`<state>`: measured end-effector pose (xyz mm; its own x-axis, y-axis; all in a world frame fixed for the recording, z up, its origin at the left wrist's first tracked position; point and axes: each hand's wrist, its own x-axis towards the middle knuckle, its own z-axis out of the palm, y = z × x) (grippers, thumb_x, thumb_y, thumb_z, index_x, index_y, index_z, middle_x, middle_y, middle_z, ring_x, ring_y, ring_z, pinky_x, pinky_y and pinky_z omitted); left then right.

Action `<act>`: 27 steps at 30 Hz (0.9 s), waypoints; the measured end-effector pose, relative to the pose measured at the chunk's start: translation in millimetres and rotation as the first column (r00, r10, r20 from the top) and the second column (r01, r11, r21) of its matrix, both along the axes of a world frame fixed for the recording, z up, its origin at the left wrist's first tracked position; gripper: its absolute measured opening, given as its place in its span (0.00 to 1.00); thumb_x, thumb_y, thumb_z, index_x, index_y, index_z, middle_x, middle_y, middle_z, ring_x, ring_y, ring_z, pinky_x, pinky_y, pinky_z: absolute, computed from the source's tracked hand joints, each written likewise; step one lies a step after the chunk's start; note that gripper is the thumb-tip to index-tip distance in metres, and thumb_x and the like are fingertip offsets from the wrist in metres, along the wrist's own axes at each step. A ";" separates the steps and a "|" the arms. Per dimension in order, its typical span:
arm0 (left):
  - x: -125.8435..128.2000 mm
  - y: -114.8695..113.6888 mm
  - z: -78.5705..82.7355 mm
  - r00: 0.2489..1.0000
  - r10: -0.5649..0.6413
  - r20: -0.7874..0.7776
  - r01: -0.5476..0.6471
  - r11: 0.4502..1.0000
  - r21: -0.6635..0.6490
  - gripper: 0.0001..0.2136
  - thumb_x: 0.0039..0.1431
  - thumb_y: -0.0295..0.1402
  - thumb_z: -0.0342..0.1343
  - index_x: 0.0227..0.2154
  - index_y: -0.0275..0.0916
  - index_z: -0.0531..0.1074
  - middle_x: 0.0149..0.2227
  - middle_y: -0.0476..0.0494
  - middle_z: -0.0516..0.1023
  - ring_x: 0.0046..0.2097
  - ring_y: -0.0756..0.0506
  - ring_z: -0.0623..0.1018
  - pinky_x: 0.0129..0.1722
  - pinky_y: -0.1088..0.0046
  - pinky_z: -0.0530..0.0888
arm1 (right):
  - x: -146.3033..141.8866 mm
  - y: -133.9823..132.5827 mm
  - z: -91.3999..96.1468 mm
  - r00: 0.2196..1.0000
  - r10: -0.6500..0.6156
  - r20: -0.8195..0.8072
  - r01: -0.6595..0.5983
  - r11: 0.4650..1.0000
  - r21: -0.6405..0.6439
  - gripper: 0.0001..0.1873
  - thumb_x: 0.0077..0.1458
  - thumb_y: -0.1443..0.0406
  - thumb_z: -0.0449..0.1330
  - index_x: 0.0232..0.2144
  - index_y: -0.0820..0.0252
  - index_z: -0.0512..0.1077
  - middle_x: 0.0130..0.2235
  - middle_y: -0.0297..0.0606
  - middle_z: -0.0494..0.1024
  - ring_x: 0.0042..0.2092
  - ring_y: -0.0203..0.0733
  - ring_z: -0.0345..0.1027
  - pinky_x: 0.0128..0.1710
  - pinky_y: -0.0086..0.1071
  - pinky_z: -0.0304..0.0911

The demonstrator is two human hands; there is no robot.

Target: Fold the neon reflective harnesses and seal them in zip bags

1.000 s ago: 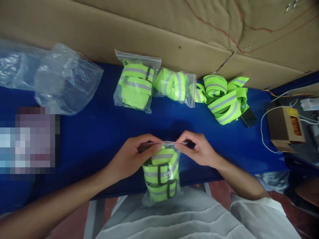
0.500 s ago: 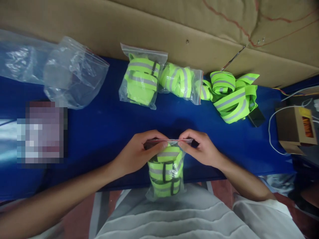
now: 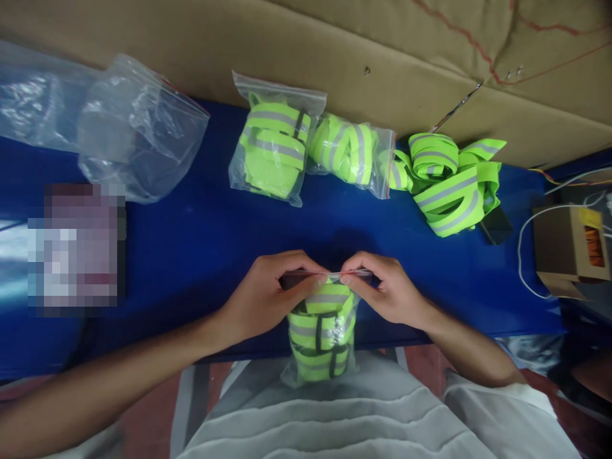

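A clear zip bag (image 3: 297,375) hangs upright in front of my body, over the table's front edge. Inside it are neon yellow-green reflective straps (image 3: 319,331) with grey stripes and black loops. My left hand (image 3: 275,290) pinches the red-lined zip at the bag's top between thumb and fingers. Close beside it, my right hand (image 3: 389,290) pinches the same zip, thumb in front. The fingertips of both hands almost meet near the middle of the bag's mouth.
On the blue tabletop (image 3: 201,242) lie a filled bag (image 3: 275,150), a second filled bag (image 3: 351,153) and loose reflective straps (image 3: 449,197) by a dark object (image 3: 496,224). Clear bags (image 3: 143,127) lie left, near a blurred-out patch (image 3: 81,248). A cardboard box (image 3: 568,242) stands right.
Both hands keep their pinch on the bag's zip. The left fingertips have slid slightly right, closer to the right hand. The camera view has shifted a little.
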<state>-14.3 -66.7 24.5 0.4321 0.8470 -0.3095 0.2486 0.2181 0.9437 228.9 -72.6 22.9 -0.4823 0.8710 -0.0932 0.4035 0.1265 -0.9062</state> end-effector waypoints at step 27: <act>-11.0 11.7 -0.7 0.999 0.042 0.029 -0.042 0.999 0.010 0.11 0.66 0.42 0.63 0.40 0.43 0.86 0.40 0.47 0.87 0.41 0.47 0.83 0.41 0.78 0.76 | 6.6 5.4 2.0 0.997 -0.083 0.001 0.083 0.994 -0.074 0.12 0.66 0.57 0.65 0.47 0.55 0.80 0.46 0.37 0.86 0.44 0.39 0.81 0.44 0.29 0.74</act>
